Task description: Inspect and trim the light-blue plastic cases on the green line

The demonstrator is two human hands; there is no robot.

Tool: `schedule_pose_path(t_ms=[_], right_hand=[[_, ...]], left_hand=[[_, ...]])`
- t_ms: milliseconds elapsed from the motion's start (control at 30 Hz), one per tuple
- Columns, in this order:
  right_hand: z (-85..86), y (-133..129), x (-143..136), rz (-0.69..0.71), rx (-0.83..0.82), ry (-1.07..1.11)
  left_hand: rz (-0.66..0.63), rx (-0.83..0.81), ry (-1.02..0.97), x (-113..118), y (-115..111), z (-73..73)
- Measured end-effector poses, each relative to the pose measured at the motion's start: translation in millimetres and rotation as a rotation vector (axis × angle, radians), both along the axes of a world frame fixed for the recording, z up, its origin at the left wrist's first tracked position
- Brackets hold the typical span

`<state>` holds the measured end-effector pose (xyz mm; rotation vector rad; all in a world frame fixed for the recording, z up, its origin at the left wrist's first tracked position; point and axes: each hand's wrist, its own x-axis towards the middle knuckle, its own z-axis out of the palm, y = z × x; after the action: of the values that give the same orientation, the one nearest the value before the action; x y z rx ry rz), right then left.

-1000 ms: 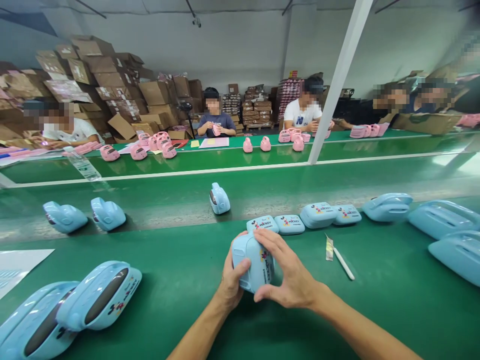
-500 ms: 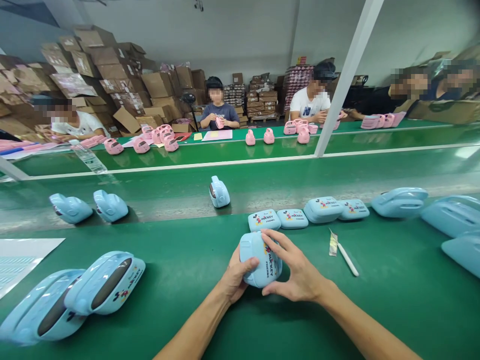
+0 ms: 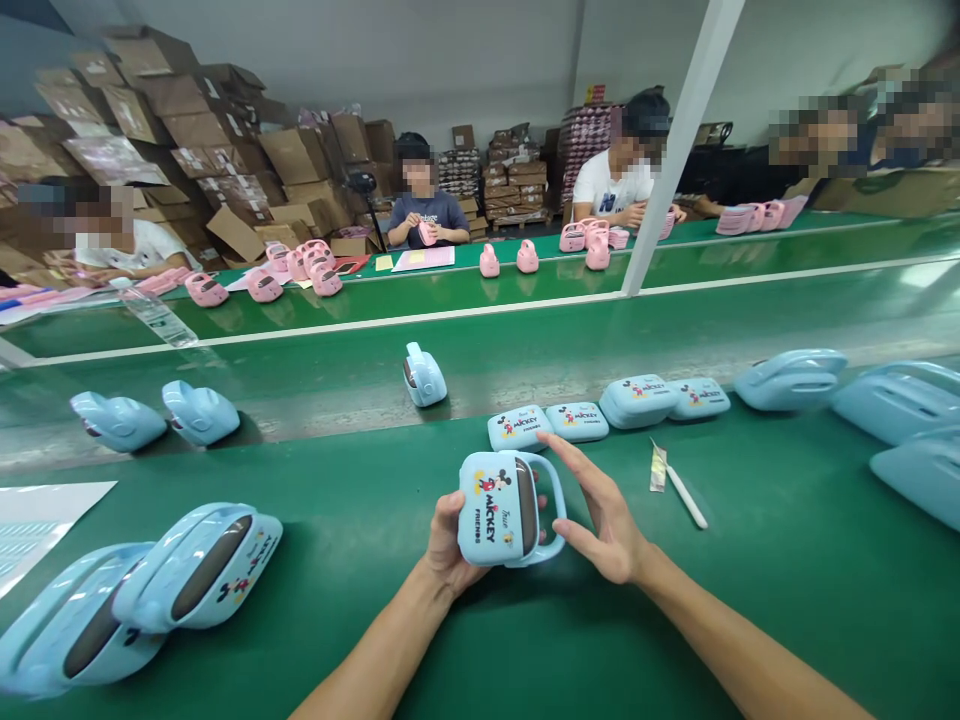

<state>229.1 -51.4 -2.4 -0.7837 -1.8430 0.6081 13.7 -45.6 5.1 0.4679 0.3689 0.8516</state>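
A light blue case with a loop handle and a cartoon print [image 3: 487,508] is gripped by my left hand [image 3: 448,545], thumb on its left edge and fingers behind it. The handle points right. My right hand [image 3: 600,515] is just right of the handle, thumb and fingers spread, its thumb tip at the handle's edge. Behind the case lie printed blue lids [image 3: 517,428], [image 3: 577,422] and a thicker printed piece [image 3: 637,401]. A white-handled pointed tool [image 3: 686,495] rests beside a small yellowish packet [image 3: 658,468].
Two large blue cases [image 3: 199,565] lie at left near a printed sheet [image 3: 45,520]. More blue cases [image 3: 791,380] stand at right, and smaller-looking ones [image 3: 425,376] along the back strip. Across a white-edged divider, several people handle pink cases [image 3: 597,246].
The held case has turned so its printed face and handle now show. My right hand has opened and shifted slightly right, off the case body. The whole view has shifted a little.
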Motion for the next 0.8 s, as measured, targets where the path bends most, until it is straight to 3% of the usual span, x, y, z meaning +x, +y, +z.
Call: schedule_pose_path(t_ms=[167,333,500,800], right_hand=[[3.7,-1.9,-3.9,-0.055,0.082,-0.068],[9.8,-6.9,-13.6,0.039,0.163,-0.268],[3.8,-7.0,-17.2,0.049,0.156,-0.282],[0.0,-5.3,-13.9,-0.008,0.211,-0.239]], left_hand=[[0.019,0.009,0.079,-3.4,-1.0,-2.7],[0.19,-0.01,0.243,6.9,-6.0,-3.1],[0.296,0.03,0.37,13.6,-11.6,5.9],[0.338,0.103,0.509,12.5,-12.6,21.9]])
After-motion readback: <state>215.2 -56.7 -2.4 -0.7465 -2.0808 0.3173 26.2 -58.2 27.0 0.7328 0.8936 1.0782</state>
